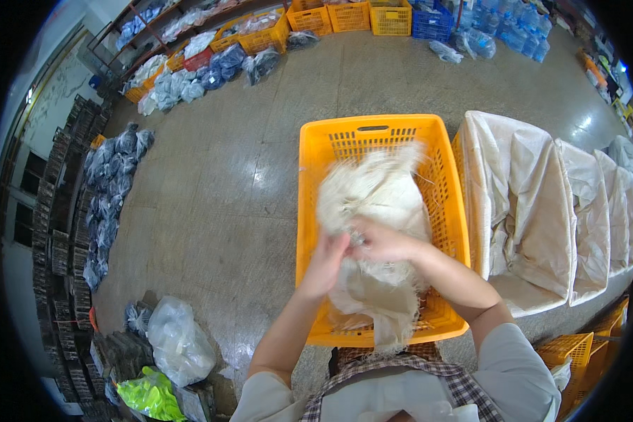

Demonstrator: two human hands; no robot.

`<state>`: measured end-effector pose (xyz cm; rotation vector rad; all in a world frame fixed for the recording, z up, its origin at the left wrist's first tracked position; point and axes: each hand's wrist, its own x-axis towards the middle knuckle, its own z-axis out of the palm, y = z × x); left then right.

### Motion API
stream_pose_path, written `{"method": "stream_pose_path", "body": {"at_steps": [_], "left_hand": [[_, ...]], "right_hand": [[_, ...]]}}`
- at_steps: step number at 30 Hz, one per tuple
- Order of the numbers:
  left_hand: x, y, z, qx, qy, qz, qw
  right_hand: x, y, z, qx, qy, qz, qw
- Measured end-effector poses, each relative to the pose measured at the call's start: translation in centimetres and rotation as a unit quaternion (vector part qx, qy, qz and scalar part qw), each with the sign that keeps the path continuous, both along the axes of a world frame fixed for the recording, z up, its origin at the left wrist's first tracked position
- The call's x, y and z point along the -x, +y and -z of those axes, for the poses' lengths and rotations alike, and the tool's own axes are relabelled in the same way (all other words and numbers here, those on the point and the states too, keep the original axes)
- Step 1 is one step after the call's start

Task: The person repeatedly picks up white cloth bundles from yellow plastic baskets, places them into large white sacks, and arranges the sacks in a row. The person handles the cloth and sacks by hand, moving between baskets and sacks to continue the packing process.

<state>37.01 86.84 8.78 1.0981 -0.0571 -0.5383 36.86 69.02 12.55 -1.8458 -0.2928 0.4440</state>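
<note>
Where forearms (pixel 288 320) (pixel 464 281) converge, both grips (pixel 328 259) (pixel 376 240) sit close.

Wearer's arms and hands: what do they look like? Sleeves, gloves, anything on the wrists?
Left hand and right hand look gloveless, though motion-blurred, so finer detail is lost. Forearms are bare, with no watch or band visible. Sleeves are short, loose and pale grey; a dark-and-white checked strap runs beside them.
</note>
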Motion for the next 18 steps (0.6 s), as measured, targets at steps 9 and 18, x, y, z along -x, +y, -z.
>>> {"method": "stream_pose_path", "body": {"at_steps": [9,18], "left_hand": [[-8.9,1.6,1.7,-0.078,0.02,-0.171,0.982],[-13.8,19.8,1.2,-0.502,-0.2,-0.33,0.774]], "right_hand": [[2.0,-16.9,3.2,0.186,0.037,0.168,0.967],[1.7,-35.4,8.4,0.086,-0.07,0.577,0.809]]}}
